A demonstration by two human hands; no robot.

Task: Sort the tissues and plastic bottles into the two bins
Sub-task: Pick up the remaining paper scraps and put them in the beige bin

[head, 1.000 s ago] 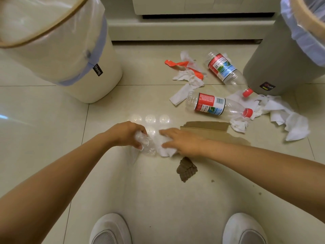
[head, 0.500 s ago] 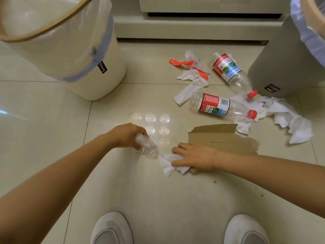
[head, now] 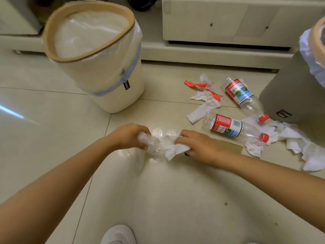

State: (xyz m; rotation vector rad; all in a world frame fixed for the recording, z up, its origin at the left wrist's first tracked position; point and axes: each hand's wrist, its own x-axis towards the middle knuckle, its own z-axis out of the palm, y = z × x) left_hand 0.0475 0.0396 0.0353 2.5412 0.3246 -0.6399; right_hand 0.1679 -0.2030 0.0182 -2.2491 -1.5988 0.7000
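My left hand (head: pixel 129 135) grips a crumpled clear plastic bottle (head: pixel 152 144) low over the floor. Beside it, my right hand (head: pixel 198 144) holds a white tissue (head: pixel 173 150) that touches the bottle. A cream bin (head: pixel 98 55) with a clear liner and wooden rim stands at the back left. Part of a grey bin (head: pixel 295 95) with a liner shows at the right edge. Two red-labelled bottles (head: pixel 232 127) (head: pixel 241 93) lie between me and the grey bin, among several white tissues (head: pixel 205 103) (head: pixel 309 152).
An orange strip (head: pixel 200 86) lies among the far tissues. A piece of cardboard (head: pixel 228 143) lies behind my right wrist. A cream cabinet base (head: pixel 211 51) runs along the back. My white shoe (head: pixel 118 235) is at the bottom.
My right hand lifted the tissue off the floor and brought it against the bottle in my left hand. The camera tilted up, showing more of the cream bin's opening.
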